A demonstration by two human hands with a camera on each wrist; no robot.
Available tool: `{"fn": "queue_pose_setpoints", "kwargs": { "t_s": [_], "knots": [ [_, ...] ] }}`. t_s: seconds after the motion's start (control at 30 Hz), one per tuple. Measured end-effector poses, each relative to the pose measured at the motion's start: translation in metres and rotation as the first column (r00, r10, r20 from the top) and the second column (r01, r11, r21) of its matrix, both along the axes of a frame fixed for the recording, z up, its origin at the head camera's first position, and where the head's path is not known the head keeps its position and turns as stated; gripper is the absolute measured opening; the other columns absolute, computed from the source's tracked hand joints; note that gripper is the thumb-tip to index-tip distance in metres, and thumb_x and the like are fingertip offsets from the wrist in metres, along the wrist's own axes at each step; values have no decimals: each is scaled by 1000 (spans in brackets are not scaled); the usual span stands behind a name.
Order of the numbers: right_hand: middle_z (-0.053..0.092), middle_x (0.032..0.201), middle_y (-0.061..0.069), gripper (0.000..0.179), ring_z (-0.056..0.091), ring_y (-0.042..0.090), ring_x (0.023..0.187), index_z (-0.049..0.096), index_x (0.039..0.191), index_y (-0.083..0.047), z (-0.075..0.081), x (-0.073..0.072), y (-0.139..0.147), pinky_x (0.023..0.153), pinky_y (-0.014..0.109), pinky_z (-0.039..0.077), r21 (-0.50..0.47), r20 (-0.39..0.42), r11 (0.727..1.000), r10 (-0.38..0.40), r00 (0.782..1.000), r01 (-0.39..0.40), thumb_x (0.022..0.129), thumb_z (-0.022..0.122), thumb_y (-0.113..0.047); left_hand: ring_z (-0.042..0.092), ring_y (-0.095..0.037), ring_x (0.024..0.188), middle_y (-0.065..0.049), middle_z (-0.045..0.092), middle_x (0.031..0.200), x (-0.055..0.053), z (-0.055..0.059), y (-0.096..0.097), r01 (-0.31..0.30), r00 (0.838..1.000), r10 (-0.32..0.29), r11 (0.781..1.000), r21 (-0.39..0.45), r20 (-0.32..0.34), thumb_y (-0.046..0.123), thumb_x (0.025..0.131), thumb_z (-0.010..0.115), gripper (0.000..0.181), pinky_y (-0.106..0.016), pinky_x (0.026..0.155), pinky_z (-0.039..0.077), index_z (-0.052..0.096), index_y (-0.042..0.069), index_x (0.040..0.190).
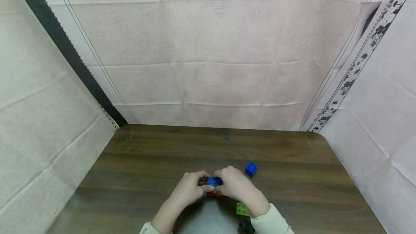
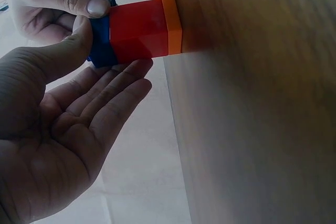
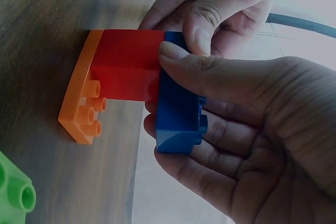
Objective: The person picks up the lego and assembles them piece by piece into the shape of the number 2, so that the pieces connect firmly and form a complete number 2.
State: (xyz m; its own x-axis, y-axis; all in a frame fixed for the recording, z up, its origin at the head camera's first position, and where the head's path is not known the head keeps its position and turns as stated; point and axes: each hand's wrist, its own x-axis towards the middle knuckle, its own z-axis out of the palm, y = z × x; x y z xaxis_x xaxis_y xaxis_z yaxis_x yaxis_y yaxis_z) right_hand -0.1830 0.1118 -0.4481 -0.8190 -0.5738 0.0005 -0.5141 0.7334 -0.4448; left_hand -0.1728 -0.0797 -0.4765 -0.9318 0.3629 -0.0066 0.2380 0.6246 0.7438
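Note:
A small stack of toy building bricks stands on the wooden table: an orange plate (image 3: 79,103) at the bottom, a red brick (image 3: 126,64) on it, and a blue brick (image 3: 181,106) on top. The blue brick juts past the red one on the right-hand side. My left hand (image 1: 191,187) grips the blue brick's left end, thumb on its near side, other fingers reaching behind along the red brick. From the other side my right hand (image 1: 235,183) holds the same blue brick between thumb and fingers. Both thumbs lie close together. Studs show on the plate's uncovered part.
Another blue brick (image 1: 251,169) lies beyond my right hand. A green brick (image 1: 242,209) sits by the right forearm, with a dark object (image 1: 247,225) nearer, partly covered by the sleeve. Pale cloth (image 1: 208,46) hangs behind the table (image 1: 156,147) and along both sides.

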Motion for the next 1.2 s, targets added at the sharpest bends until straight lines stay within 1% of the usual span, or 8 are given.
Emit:
{"fn": "queue_pose_setpoints", "kwargs": {
  "t_s": [0.27,0.5,0.77,0.83,0.9,1.03,1.13,1.2],
  "knots": [
    [72,91,-5,24,62,2,76,76,108,-12,-2,-2,1,65,24,51,-1,14,1000,4,1000,-4,86,81,-23,68,-13,87,5,73,95,0,1,-1,1,1000,-1,1000,15,13,28,88,79,19,-39,75,55,71,18,103],
    [72,91,-6,24,61,1,76,76,108,-13,-2,-3,4,65,24,51,-16,16,1000,11,1000,-11,86,81,-21,67,-12,86,5,73,93,0,2,-1,-2,1000,1,1000,-6,-26,28,88,80,18,-38,75,55,72,18,101],
    [68,88,-12,20,55,-1,70,74,106,-16,-2,-1,7,62,22,46,-10,4,999,43,999,-43,90,78,-29,66,-10,85,7,72,92,1,-1,-1,-1,999,0,1000,-14,-38,28,88,80,16,-35,75,55,72,19,99],
    [68,88,-13,20,55,0,70,74,106,-17,-1,0,8,63,22,46,-15,12,999,50,999,-50,91,77,-30,66,-10,85,7,72,91,1,-2,-1,2,999,-3,1000,-14,-46,29,88,80,16,-34,75,54,72,20,99],
    [69,92,-13,22,57,-1,75,74,109,-17,1,0,9,66,22,48,-24,20,998,53,998,-52,91,77,-29,67,-10,85,7,72,91,1,-2,0,4,999,-5,1000,-12,-45,29,88,80,17,-34,75,55,72,19,99],
    [73,100,-7,26,63,1,82,74,114,-14,6,0,17,70,24,53,-68,24,996,63,998,-61,91,76,-26,67,-12,85,6,72,92,1,-1,0,5,1000,-6,1000,-17,-30,30,88,79,19,-35,75,55,72,18,101],
    [75,104,1,28,68,10,89,74,115,-9,9,-2,25,74,29,56,-112,-6,992,51,999,-51,91,77,-24,68,-14,86,5,72,93,1,1,-1,1,1000,-1,1000,-21,-3,32,88,79,22,-38,76,56,72,17,103],
    [75,107,6,29,70,16,94,73,116,-8,10,-3,32,77,33,57,-139,-26,990,18,999,-22,91,76,-22,68,-15,87,4,72,94,1,2,-1,-4,1000,5,1000,-28,6,33,88,79,23,-41,78,56,72,17,103]
  ]
}}
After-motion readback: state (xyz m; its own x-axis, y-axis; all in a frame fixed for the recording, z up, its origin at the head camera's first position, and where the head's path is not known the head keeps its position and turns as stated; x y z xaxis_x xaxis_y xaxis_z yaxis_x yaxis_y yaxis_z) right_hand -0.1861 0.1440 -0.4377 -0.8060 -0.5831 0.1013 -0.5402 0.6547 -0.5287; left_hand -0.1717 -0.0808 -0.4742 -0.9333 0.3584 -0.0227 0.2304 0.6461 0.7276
